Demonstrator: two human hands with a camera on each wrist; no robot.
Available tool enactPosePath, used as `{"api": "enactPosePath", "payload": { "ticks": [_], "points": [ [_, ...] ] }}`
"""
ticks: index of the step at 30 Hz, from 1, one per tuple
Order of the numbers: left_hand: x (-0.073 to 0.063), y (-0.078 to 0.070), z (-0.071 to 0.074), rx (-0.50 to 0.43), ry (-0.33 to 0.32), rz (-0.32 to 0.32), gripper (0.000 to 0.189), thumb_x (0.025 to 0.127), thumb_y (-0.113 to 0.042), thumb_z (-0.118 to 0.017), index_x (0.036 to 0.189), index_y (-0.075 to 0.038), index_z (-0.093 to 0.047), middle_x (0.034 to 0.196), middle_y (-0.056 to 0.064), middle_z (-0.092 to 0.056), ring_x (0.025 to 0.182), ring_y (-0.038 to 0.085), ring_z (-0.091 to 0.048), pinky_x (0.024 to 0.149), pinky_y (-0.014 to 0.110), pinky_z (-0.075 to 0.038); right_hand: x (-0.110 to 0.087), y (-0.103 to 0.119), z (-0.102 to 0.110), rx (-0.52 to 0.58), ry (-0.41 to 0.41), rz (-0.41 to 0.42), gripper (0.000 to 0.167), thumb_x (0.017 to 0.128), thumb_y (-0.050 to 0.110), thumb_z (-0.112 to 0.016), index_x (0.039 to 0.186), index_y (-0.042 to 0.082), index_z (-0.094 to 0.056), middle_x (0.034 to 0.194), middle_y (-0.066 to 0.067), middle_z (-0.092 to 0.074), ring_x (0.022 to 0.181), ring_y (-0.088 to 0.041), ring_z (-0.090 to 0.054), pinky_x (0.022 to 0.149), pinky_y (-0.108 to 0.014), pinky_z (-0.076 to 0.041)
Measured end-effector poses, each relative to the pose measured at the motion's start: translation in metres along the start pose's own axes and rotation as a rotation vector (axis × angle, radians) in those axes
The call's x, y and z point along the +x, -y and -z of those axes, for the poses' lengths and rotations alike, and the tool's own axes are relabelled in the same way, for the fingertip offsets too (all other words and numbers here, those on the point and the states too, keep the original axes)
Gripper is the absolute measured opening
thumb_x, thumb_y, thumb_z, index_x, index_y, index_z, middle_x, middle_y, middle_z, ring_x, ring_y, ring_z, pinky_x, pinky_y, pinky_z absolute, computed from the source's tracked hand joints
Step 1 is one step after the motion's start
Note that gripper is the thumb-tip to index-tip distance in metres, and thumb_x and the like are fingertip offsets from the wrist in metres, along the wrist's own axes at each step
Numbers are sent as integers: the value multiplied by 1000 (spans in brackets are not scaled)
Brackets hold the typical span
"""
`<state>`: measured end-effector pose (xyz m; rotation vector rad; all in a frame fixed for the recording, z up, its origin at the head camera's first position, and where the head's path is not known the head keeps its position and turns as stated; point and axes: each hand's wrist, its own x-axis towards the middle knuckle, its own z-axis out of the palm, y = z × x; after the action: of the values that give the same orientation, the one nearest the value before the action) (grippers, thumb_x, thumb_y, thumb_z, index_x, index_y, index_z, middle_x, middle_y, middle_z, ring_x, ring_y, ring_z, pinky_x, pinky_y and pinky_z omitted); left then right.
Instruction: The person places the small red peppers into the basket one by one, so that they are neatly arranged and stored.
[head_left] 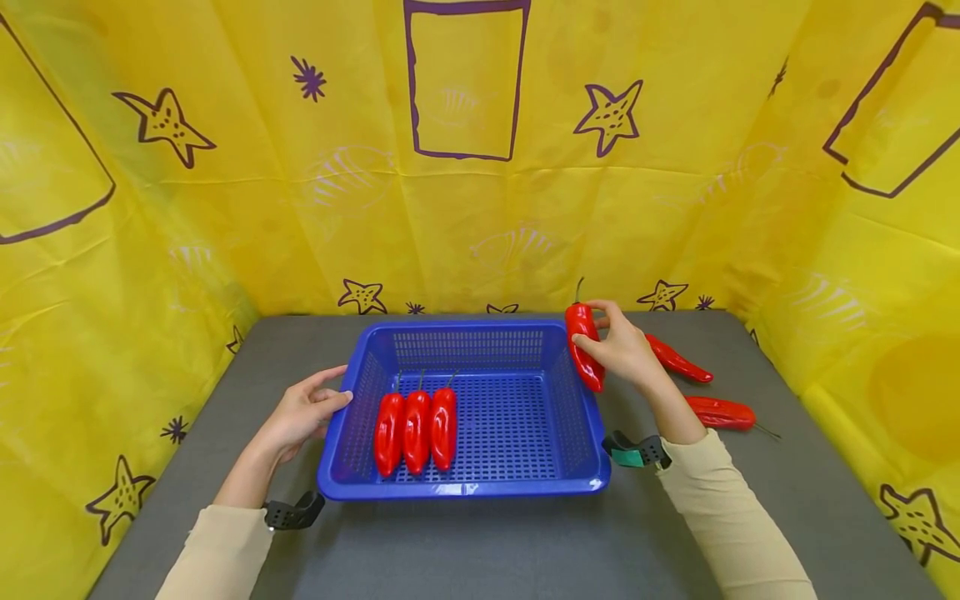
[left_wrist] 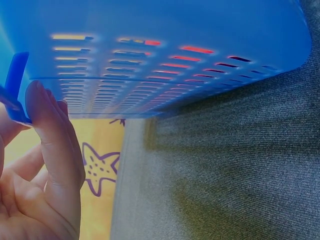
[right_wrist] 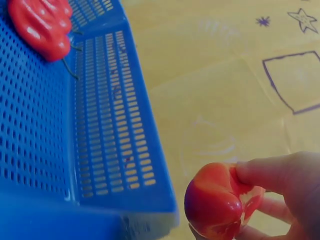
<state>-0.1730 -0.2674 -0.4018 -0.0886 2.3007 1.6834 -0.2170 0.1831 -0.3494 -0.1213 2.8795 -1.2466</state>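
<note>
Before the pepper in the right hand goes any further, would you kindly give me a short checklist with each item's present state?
1. Right hand has hold of the pepper: ok, pinched between thumb and fingers.
2. Left hand on the basket: ok, it holds the left rim.
3. Free room inside: ok, there is bare floor to the right of the three peppers in a row.
4. Held pepper clear inside the rim: not ok, the right wrist view shows it outside.
5. No peppers left on the table: not ok, two lie right of the basket.
6. Grip firmness: cannot tell.
</note>
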Motion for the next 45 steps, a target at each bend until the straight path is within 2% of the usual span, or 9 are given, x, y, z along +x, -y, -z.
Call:
{"api": "enactPosePath", "payload": {
  "ticks": [16,23,37,45],
  "points": [
    [0,0,-1,-28,7,-15,67,89,-24,-61,144,-9,-26,91,13,-64,76,24,-67,69,46,-56,3,17,-26,-12,36,16,61,85,26,-64,134,10,-32,121,-23,-53,97,-37,-60,67,-39,-56],
    [0,1,-1,-21,2,-5,67,89,-25,-61,144,-9,-26,92,14,-64,77,25,-67,68,46,-56,6,19,-39,-15,61,25,60,84,26,-65,133,9,-33,121,-24,-53,100,-37,-59,69,-40,-55],
    [-2,-3,-1,-21,-1,8,68,89,-26,-61,145,-11,-25,95,16,-64,78,25,-67,68,45,-56,8,20,-65,77,125,-20,60,84,23,-66,131,9,-33,118,-22,-54,89,-32,-63,56,-31,-56],
    [-1,-1,-1,-27,0,5,69,89,-27,-62,145,-10,-26,95,15,-64,78,25,-67,68,45,-56,12,26,-75,73,138,22,61,83,21,-67,134,8,-35,113,-22,-57,85,-29,-64,53,-29,-55]
  ]
}}
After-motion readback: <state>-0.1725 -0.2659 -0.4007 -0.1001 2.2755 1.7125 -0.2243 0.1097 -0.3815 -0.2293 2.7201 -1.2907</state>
